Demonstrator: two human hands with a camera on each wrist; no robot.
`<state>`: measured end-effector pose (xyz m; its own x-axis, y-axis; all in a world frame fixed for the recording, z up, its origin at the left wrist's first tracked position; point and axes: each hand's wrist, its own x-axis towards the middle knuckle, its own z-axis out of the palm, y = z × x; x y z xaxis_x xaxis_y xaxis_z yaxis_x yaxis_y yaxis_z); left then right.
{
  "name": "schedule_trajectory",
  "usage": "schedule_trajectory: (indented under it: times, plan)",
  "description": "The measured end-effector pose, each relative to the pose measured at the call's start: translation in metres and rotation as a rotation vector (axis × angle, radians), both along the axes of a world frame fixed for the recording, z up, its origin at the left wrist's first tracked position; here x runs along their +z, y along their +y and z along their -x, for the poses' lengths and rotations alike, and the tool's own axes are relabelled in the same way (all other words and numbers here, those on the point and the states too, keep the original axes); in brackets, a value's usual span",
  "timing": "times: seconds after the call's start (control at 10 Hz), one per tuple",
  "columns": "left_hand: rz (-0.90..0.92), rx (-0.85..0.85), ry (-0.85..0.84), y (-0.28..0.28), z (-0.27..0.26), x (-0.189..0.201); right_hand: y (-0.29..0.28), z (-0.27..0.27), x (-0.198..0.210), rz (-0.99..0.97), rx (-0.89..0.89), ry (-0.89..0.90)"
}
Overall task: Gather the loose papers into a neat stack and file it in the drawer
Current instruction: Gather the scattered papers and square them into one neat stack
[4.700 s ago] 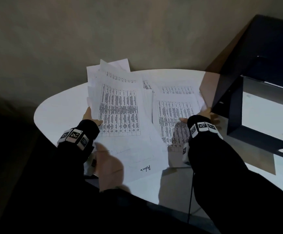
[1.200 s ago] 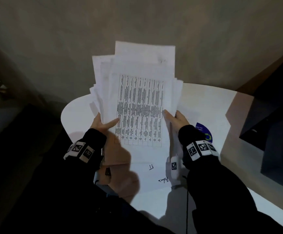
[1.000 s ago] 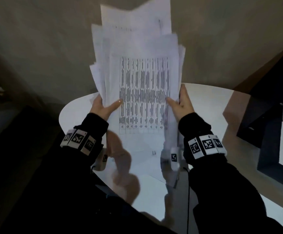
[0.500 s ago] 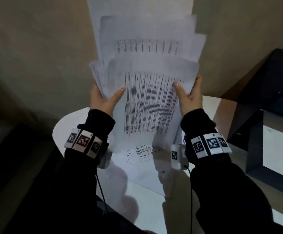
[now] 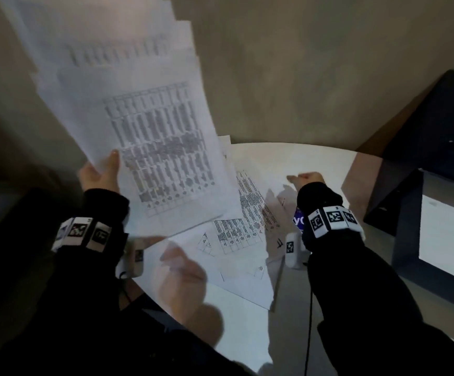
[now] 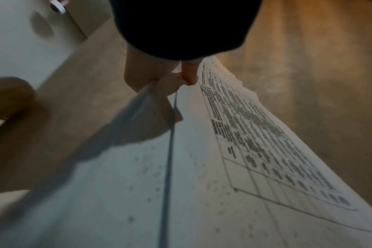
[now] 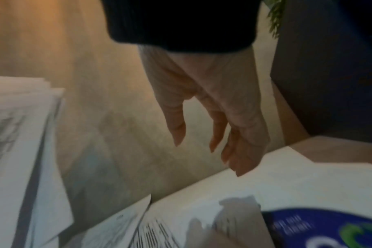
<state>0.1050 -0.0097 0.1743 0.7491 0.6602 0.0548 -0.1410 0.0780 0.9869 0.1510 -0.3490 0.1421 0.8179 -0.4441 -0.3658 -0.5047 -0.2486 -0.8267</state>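
My left hand [image 5: 99, 176] [image 6: 159, 83] pinches a loose sheaf of printed papers [image 5: 144, 109] [image 6: 244, 151] by its left edge, thumb on top, and holds it tilted up above the white table [image 5: 301, 164]. A few printed sheets [image 5: 245, 229] [image 7: 159, 231] lie flat on the table beneath it. My right hand [image 5: 306, 178] [image 7: 212, 134] hovers over the table to the right of those sheets, fingers straight and relaxed, holding nothing. The dark drawer unit [image 5: 423, 185] stands at the right, with a pale open compartment [image 5: 448, 234].
A blue round printed item [image 5: 297, 221] [image 7: 329, 229] lies on the table under my right wrist. Beyond the rounded table edge is brown floor [image 5: 301, 63]. Green plant leaves [image 7: 275, 20] show beside the dark cabinet [image 7: 329, 67].
My right hand has let go of the sheaf and dropped toward the table. The left hand alone now holds the papers, swung up and left; some sheets lie on the table.
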Motion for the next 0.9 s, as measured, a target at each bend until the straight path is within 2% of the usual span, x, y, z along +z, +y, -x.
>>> schedule_trajectory:
  times: [0.1,0.2,0.3,0.4,0.5,0.6,0.7,0.8,0.9]
  plan:
    - [-0.028,0.128,0.033,0.018,0.006,-0.002,0.015,0.003,-0.014,0.127,0.116,0.193]
    - [-0.020,0.182,0.071,0.026,0.008,-0.004,0.044,0.004,-0.021,0.326,0.274,0.267]
    - [-0.056,0.206,0.094,0.029,0.006,-0.005,0.081,-0.007,-0.020,0.352,0.317,0.249]
    - [-0.058,0.190,0.094,0.029,0.002,-0.007,0.114,-0.009,-0.027,0.288,0.406,0.305]
    - [-0.012,0.140,0.077,0.025,-0.001,-0.007,0.123,-0.004,-0.042,0.241,0.385,0.242]
    - [0.007,0.126,0.073,0.027,-0.003,-0.008,0.119,0.008,-0.034,0.246,0.455,0.286]
    - [0.032,0.147,0.086,0.023,-0.001,0.000,0.092,0.022,-0.008,0.373,0.512,0.299]
    - [0.019,0.123,0.093,0.019,-0.004,0.000,0.066,0.036,-0.004,0.468,0.565,0.377]
    - [0.035,0.084,0.106,0.006,-0.007,-0.002,0.047,0.039,-0.039,0.693,0.343,0.496]
